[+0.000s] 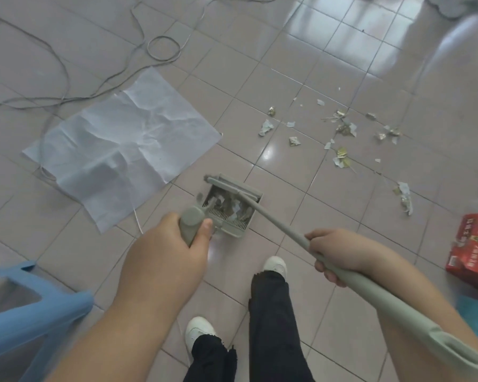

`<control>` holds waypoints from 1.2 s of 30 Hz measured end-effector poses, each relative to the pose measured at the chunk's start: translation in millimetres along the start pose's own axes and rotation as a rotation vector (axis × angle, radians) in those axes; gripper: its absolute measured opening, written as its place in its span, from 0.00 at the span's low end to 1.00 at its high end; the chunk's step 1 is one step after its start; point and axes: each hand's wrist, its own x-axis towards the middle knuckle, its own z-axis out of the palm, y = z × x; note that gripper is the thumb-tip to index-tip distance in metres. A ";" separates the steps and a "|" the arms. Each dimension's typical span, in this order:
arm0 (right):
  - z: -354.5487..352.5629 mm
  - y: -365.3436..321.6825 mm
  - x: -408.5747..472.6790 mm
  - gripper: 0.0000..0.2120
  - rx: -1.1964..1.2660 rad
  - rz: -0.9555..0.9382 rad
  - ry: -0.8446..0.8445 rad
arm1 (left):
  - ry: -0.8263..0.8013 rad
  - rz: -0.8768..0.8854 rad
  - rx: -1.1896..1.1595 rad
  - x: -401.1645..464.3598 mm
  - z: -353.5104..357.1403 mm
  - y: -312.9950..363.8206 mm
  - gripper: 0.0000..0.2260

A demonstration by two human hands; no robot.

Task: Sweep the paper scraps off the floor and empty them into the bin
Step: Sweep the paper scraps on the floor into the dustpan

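Note:
My left hand [174, 244] grips the upright handle [190, 224] of a grey dustpan [255, 195] that stands on the tiled floor ahead of my feet. Several paper scraps lie inside the pan. My right hand [340, 252] holds the long grey broom handle [375, 293]; the broom head [226, 186] rests across the far rim of the dustpan. More paper scraps [342, 128], white and gold, lie scattered on the tiles to the right of the pan. No bin is in view.
A large crumpled white sheet [122, 139] lies on the floor at the left, with thin cables [163, 46] looping behind it. A blue plastic stool [25, 312] stands at the lower left. A red carton [472, 252] sits at the right edge.

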 end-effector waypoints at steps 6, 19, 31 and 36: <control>-82.5 -10.3 25.6 0.15 0.067 -0.006 -0.001 | 0.007 0.066 0.045 66.6 38.1 90.8 0.16; -209.7 -62.7 77.0 0.11 0.060 0.008 0.060 | 0.029 0.190 0.196 167.9 91.2 202.2 0.17; -250.7 -137.7 102.6 0.06 0.082 0.002 0.178 | -0.012 0.179 0.230 247.0 68.9 209.1 0.18; -249.8 -184.0 158.4 0.08 0.092 0.009 0.246 | -0.038 0.158 0.269 272.4 59.0 208.1 0.17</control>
